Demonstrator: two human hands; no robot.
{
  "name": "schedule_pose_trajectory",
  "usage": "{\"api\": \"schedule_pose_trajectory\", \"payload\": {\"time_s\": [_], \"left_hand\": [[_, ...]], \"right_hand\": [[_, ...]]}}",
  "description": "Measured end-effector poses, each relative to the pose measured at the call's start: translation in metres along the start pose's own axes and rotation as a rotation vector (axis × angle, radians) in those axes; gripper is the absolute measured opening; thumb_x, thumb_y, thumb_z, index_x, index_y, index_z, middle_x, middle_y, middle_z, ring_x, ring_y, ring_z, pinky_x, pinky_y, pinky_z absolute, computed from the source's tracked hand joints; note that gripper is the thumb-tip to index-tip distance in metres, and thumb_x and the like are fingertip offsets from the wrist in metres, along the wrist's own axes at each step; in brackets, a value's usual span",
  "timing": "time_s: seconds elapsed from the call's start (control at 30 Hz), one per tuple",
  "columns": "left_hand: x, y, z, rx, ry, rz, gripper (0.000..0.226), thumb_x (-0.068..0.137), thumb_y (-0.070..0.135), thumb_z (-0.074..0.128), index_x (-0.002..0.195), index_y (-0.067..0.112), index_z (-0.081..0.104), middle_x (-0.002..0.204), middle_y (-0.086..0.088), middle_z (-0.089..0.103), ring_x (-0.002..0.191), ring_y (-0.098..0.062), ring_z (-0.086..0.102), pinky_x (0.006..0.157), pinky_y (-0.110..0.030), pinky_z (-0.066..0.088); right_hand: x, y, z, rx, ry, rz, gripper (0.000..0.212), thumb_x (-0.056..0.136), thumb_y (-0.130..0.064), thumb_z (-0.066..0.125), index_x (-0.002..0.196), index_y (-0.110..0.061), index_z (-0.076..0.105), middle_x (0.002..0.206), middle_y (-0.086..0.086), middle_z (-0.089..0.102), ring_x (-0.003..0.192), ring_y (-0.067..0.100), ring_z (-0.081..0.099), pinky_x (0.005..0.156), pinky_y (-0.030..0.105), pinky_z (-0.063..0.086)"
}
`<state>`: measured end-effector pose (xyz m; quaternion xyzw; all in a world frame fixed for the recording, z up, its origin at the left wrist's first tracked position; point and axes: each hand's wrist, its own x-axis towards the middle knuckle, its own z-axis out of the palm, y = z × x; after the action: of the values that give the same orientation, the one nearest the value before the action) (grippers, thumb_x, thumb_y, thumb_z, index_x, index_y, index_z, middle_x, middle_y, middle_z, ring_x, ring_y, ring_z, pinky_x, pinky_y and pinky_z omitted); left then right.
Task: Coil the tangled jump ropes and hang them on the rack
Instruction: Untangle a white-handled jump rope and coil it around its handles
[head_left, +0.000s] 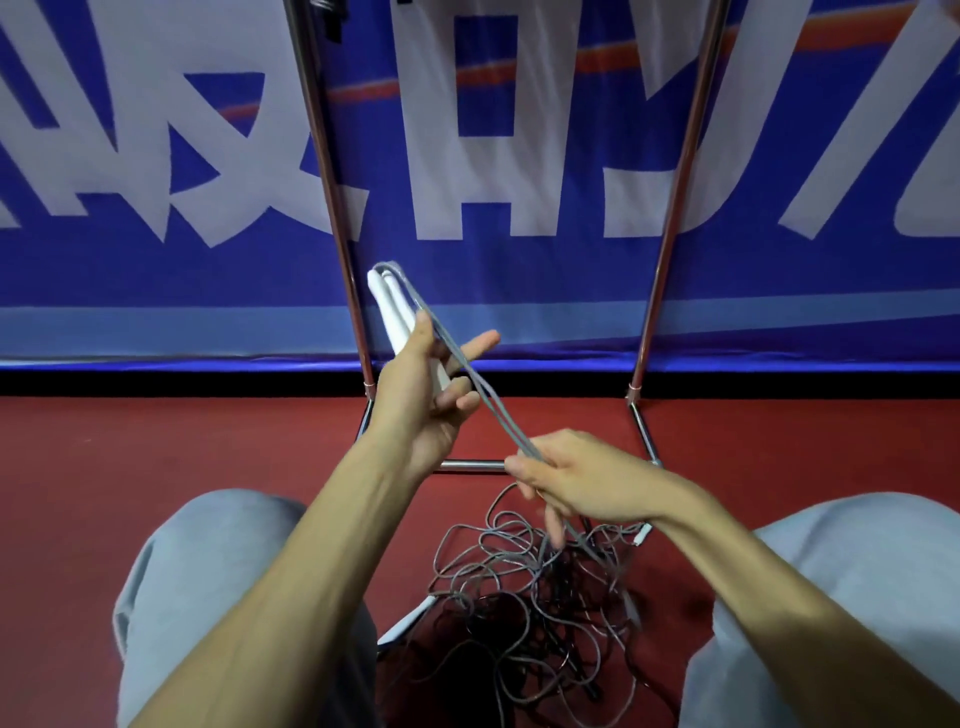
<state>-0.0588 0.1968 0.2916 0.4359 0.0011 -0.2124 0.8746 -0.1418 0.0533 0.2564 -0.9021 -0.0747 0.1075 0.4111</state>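
My left hand (423, 400) holds two white jump-rope handles (390, 312) upright, thumb and palm around them, index finger stretched out. Two grey cord strands (483, 397) run from the handle tops down to my right hand (576, 480), which pinches them between its curled fingers. Below that hand the cords drop into a tangled heap of grey and dark ropes (524, 597) on the red floor between my knees. Another white handle (408, 623) pokes out of the heap's left side. The chrome rack (337, 218) stands just behind the heap; its top bar is out of frame.
The rack's right upright (675, 218) and low base bar (467, 465) frame the space ahead. A blue banner with large white letters (156, 156) covers the wall behind. My grey-trousered knees (208, 597) flank the heap.
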Motion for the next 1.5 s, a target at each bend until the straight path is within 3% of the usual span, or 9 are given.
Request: {"api": "schedule_pose_trajectory", "payload": {"time_s": [0.13, 0.37, 0.53, 0.7, 0.87, 1.1, 1.3, 1.4, 1.5], "left_hand": [[0.006, 0.001, -0.004, 0.075, 0.126, 0.109, 0.035, 0.098, 0.045, 0.049, 0.075, 0.02, 0.042, 0.055, -0.001, 0.047, 0.036, -0.008, 0.019, 0.036, -0.016, 0.023], [0.016, -0.003, -0.013, 0.651, 0.291, 0.293, 0.043, 0.092, 0.052, 0.054, 0.075, 0.015, 0.042, 0.057, -0.004, 0.038, 0.042, -0.016, 0.031, 0.04, -0.021, 0.029], [0.018, -0.015, -0.017, 1.33, 0.125, 0.282, 0.058, 0.087, 0.061, 0.052, 0.116, 0.016, 0.029, 0.077, -0.004, 0.056, 0.065, -0.025, 0.052, 0.064, -0.037, 0.042], [0.014, -0.033, -0.016, 1.817, -0.157, 0.271, 0.053, 0.092, 0.066, 0.031, 0.091, 0.016, 0.05, 0.085, -0.01, 0.063, 0.08, -0.033, 0.056, 0.071, -0.04, 0.043], [-0.001, -0.04, 0.0, 1.802, -0.432, 0.27, 0.081, 0.082, 0.074, 0.007, 0.066, 0.004, 0.045, 0.058, -0.006, 0.046, 0.057, -0.023, 0.043, 0.059, -0.034, 0.035], [-0.02, -0.04, 0.005, 1.433, -0.73, 0.41, 0.075, 0.089, 0.068, 0.024, 0.081, 0.003, 0.061, 0.063, -0.005, 0.042, 0.059, -0.009, 0.034, 0.056, -0.027, 0.027], [-0.024, -0.032, 0.006, 1.088, -0.525, 0.434, 0.023, 0.085, 0.029, 0.037, 0.073, 0.03, 0.057, 0.05, 0.011, 0.05, 0.043, -0.002, 0.039, 0.045, -0.019, 0.032], [-0.02, -0.027, 0.005, 0.946, -0.346, 0.434, 0.047, 0.077, 0.021, 0.034, 0.118, 0.024, 0.055, 0.05, 0.006, 0.05, 0.044, -0.009, 0.043, 0.041, -0.018, 0.031], [-0.01, -0.018, 0.004, 0.813, -0.209, 0.466, 0.051, 0.071, 0.018, 0.03, 0.113, 0.023, 0.058, 0.051, -0.006, 0.046, 0.043, -0.016, 0.035, 0.041, -0.019, 0.026]], "right_hand": [[-0.004, -0.002, 0.0, 0.054, -0.117, 0.049, 0.029, 0.102, -0.028, 0.042, 0.079, -0.012, 0.049, 0.044, -0.003, 0.045, 0.041, 0.015, 0.053, 0.067, 0.043, 0.058], [-0.023, -0.009, -0.017, -0.215, -0.169, 0.076, 0.025, 0.099, -0.035, 0.047, 0.08, -0.02, 0.055, 0.055, 0.004, 0.065, 0.046, 0.003, 0.056, 0.054, 0.017, 0.042], [-0.036, -0.007, -0.034, -0.114, 0.093, -0.049, 0.023, 0.097, -0.026, 0.052, 0.077, -0.022, 0.062, 0.048, 0.002, 0.06, 0.045, 0.008, 0.058, 0.053, 0.018, 0.043], [-0.033, 0.002, -0.048, -0.214, 0.551, -0.132, 0.011, 0.082, -0.032, 0.071, 0.079, -0.023, 0.076, 0.053, -0.021, 0.058, 0.056, -0.006, 0.055, 0.062, 0.016, 0.037], [-0.034, 0.016, -0.063, -0.248, 0.913, 0.125, 0.06, 0.053, -0.07, 0.074, 0.047, -0.013, 0.058, 0.043, 0.006, 0.045, 0.05, 0.02, 0.038, 0.056, 0.037, 0.041], [-0.024, 0.019, -0.065, -0.078, 0.894, 0.235, 0.075, 0.047, -0.068, 0.078, 0.045, -0.003, 0.041, 0.048, 0.009, 0.03, 0.053, 0.017, 0.027, 0.05, 0.039, 0.032], [-0.018, 0.033, -0.068, -0.012, 0.777, 0.24, 0.016, 0.074, -0.002, 0.065, 0.059, 0.002, 0.062, 0.056, 0.023, 0.057, 0.048, 0.015, 0.05, 0.046, 0.027, 0.036], [-0.02, 0.021, -0.055, 0.14, 0.684, 0.181, 0.03, 0.08, -0.017, 0.072, 0.055, -0.007, 0.059, 0.05, 0.016, 0.053, 0.034, 0.013, 0.052, 0.046, 0.025, 0.045], [-0.027, 0.002, -0.041, -0.043, 0.551, 0.049, 0.034, 0.086, -0.037, 0.067, 0.063, -0.012, 0.063, 0.051, 0.012, 0.056, 0.037, 0.017, 0.059, 0.04, 0.023, 0.045]]}}
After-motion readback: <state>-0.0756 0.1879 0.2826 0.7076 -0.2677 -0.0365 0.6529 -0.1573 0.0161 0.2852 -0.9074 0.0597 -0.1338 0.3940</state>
